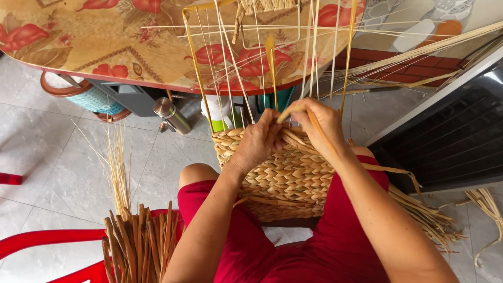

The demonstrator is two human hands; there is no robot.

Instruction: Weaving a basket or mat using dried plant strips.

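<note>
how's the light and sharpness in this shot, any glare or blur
Head view: even, soft daylight with weak shadows; mild glare on the pale floor tiles and on the dark panel's edge at right; both hands, left hand and right hand, and the woven basket look sharp; thin upright strands bow slightly from wide-angle distortion.

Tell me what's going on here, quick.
A seated person in red is weaving a basket that rests on their lap. The left hand presses on the woven rim, while the right hand bends a flat strand over it. Thin upright stakes rise from the basket toward a flowered table. A bundle of dried strands lies on a red chair to the left.
</note>
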